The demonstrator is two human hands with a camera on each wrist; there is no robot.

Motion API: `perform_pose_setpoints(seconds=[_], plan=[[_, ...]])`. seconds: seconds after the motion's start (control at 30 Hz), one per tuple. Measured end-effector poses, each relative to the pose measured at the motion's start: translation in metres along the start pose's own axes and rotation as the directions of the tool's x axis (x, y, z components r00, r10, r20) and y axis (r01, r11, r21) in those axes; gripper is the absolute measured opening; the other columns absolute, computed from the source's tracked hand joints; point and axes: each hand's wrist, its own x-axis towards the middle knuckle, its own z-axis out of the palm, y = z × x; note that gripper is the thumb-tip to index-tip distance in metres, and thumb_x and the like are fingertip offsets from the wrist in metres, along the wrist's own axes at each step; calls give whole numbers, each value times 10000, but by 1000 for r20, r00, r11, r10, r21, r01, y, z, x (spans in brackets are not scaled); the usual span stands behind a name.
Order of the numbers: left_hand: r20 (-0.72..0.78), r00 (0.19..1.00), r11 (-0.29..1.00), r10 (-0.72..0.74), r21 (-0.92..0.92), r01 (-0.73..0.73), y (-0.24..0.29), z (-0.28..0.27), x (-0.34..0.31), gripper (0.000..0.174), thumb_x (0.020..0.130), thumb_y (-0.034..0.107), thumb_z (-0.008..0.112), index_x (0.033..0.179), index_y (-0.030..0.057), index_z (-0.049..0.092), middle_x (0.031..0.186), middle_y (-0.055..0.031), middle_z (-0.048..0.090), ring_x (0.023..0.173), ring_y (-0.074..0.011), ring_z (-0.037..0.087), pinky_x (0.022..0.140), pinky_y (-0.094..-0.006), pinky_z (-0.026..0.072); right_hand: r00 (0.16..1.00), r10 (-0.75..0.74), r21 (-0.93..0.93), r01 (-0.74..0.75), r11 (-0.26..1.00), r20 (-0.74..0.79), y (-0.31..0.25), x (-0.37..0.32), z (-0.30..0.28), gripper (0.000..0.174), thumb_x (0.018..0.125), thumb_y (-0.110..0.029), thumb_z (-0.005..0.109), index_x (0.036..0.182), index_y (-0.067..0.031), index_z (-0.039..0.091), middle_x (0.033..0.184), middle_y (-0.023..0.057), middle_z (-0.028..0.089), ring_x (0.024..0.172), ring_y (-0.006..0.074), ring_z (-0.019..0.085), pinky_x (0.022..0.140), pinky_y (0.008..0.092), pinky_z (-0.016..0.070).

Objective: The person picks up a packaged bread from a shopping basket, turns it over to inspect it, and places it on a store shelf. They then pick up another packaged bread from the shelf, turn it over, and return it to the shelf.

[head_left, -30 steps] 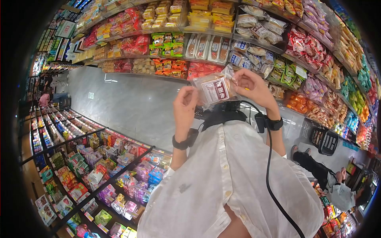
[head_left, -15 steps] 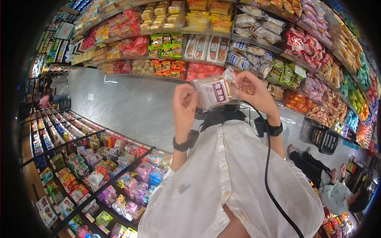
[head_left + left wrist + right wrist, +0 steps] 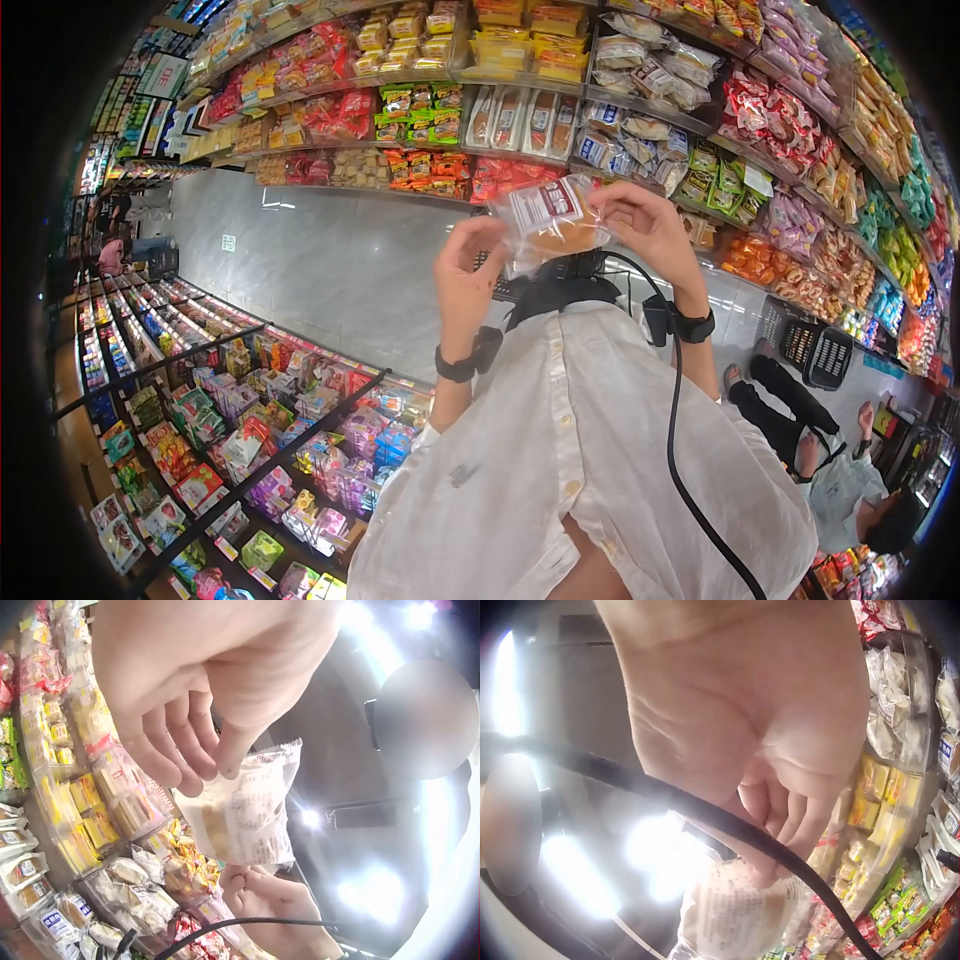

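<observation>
A clear plastic packet of brown bread (image 3: 556, 222) with a white and dark-red label is held up in front of the body. My left hand (image 3: 464, 282) pinches its left edge between thumb and fingers. At the opposite edge, my right hand (image 3: 652, 232) pinches the wrapper, its other fingers curled in. In the left wrist view, small print covers the packet's back (image 3: 251, 802), and its crimped end points up. Rows of print also show on the packet (image 3: 735, 907) below the right hand in the right wrist view.
Shelves of bagged snacks (image 3: 420, 115) curve along the far side. A lower display of packets (image 3: 270, 400) lines the left. Black baskets (image 3: 828, 355) stand on the floor at right, near another person (image 3: 790, 395). A black cable (image 3: 676, 440) runs down from the right wrist.
The packet has tilted, bringing its label to the upper part and more of the brown bread into view below. My left hand has shifted slightly right. At right, the other person has moved.
</observation>
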Motion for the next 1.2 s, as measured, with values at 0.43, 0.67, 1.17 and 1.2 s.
perform_pose_setpoints(seconds=[0.43, 0.67, 1.17, 1.2], plan=[[-7, 999, 996, -44, 75, 44, -1, -2, 0, 84, 1025, 62, 697, 1047, 3, 642, 935, -9, 694, 807, -61, 588, 747, -228, 477, 995, -20, -301, -11, 954, -101, 8, 4, 2, 115, 950, -89, 705, 920, 15, 667, 890, -18, 675, 833, 66, 576, 770, 254, 480], [-32, 997, 997, -72, 36, 73, -2, 1, 2, 117, 1053, 108, 683, 1000, 24, 622, 891, -3, 684, 736, -49, 565, 658, -223, 448, 982, -138, -397, 77, 915, -127, 11, 7, -5, 110, 944, -77, 696, 922, 28, 667, 916, 2, 677, 832, 83, 590, 759, 258, 477], [-78, 997, 1000, -22, -18, 21, -2, -3, 2, 92, 1057, 98, 675, 1062, 18, 628, 940, -4, 690, 834, -51, 595, 728, -223, 467, 1000, 20, -253, -14, 967, 22, 4, 1, 6, 183, 965, -67, 733, 1108, -45, 622, 1046, -15, 666, 967, 86, 641, 904, 275, 516], [-87, 996, 1000, -16, -22, 14, -3, -3, 3, 93, 1058, 98, 673, 1070, 19, 626, 949, -10, 697, 841, -53, 601, 733, -223, 469, 998, 42, -198, -33, 980, 40, 4, 0, 5, 190, 961, -64, 737, 1113, -44, 623, 1050, -14, 668, 973, 87, 644, 907, 276, 517]])
